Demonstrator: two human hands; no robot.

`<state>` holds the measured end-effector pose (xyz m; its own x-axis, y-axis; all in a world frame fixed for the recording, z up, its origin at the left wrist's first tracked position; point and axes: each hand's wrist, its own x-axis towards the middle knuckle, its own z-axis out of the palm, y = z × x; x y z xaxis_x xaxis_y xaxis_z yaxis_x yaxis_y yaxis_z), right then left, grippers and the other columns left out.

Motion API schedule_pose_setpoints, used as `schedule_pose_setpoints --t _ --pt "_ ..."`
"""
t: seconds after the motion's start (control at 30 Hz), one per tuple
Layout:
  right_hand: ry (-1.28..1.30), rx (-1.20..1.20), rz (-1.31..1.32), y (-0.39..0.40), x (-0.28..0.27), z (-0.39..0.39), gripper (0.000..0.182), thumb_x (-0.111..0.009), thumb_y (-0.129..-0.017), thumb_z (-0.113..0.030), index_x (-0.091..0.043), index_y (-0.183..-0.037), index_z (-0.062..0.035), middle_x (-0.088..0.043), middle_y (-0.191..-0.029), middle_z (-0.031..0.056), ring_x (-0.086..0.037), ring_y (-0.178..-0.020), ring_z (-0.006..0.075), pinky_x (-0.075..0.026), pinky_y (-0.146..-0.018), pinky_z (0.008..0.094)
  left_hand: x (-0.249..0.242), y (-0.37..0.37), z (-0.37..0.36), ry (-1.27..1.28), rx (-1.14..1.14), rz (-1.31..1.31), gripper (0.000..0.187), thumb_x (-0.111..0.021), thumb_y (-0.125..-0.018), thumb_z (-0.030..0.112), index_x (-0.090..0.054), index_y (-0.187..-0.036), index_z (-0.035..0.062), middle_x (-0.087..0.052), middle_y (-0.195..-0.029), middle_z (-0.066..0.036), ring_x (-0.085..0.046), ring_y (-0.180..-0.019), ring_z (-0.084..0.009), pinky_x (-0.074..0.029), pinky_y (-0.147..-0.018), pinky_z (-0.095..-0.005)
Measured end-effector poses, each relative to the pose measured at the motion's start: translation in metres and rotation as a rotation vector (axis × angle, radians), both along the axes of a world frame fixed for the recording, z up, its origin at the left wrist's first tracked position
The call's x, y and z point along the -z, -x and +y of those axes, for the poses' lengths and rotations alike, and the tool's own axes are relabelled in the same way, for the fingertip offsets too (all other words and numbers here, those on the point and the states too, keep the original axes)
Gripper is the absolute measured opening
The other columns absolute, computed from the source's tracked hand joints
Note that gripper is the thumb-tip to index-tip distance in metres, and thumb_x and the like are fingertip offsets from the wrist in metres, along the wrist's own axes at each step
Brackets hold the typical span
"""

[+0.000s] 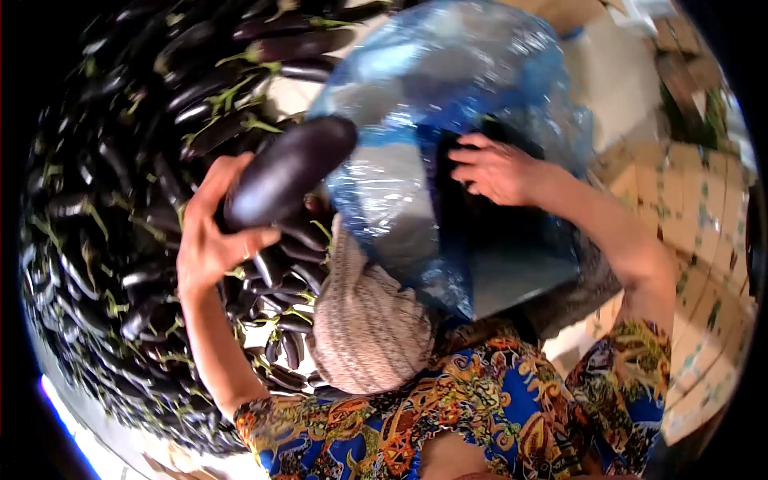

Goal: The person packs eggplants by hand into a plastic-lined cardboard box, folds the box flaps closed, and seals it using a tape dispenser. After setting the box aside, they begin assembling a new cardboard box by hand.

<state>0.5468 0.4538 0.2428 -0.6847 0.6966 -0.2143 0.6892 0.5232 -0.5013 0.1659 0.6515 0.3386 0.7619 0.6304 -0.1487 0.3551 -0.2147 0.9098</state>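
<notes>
A large dark purple eggplant (300, 164) is gripped by my left hand (206, 232), fingers and thumb around its lower end. It is held between the eggplant heap and a blue plastic liner (380, 192). The liner is spread over a container in front of me, its opening facing up. Over that opening hovers my right hand (496, 170), its fingers apart and slightly curled, with nothing visible in them. Below it the inside of the liner is very dark, and I cannot make out single items there.
A big heap of eggplants (120, 264) with green stems fills the left side. My knee under striped knit cloth (372, 320) lies between heap and liner. Stacked cardboard boxes (696, 224) stand on the right, and pale floor (620, 80) shows at the upper right.
</notes>
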Motion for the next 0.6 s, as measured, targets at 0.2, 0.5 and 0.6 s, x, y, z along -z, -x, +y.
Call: schedule_pose_setpoints --t 0.2,0.5,0.6 --pt "0.285 0.181 -0.219 0.004 -0.018 0.012 0.031 -0.063 -0.085 -0.016 -0.061 -0.114 -0.0073 -0.051 -0.136 0.0114 -0.042 -0.126 0.0364 -0.045 -0.099 0.043 -0.059 -0.111 -0.056 -0.471 0.765 0.034 0.063 -0.079 -0.06 0.009 -0.061 -0.12 0.0092 -0.061 -0.111 -0.01 -0.058 -0.101 -0.0309 -0.044 -0.086 -0.0427" --pt "0.135 0.238 -0.067 -0.004 -0.009 0.0 0.021 -0.061 -0.075 -0.01 -0.065 -0.095 -0.0055 -0.066 -0.095 0.0149 -0.061 -0.093 0.0355 -0.05 -0.08 0.0453 0.029 -0.209 -0.107 -0.66 1.134 0.218 0.03 -0.067 -0.069 0.007 -0.069 -0.099 0.0081 -0.053 -0.107 -0.008 -0.045 -0.109 -0.0288 -0.037 -0.091 -0.0443" --pt "0.388 0.424 0.093 -0.003 0.0 0.002 0.035 -0.065 -0.078 -0.017 -0.057 -0.11 -0.0036 -0.066 -0.095 0.0175 -0.062 -0.092 0.0357 -0.049 -0.081 0.0449 0.041 -0.205 -0.102 -0.692 1.075 0.112 0.026 -0.066 -0.069 0.009 -0.069 -0.095 0.0081 -0.054 -0.104 -0.009 -0.046 -0.108 -0.0289 -0.037 -0.091 -0.0442"
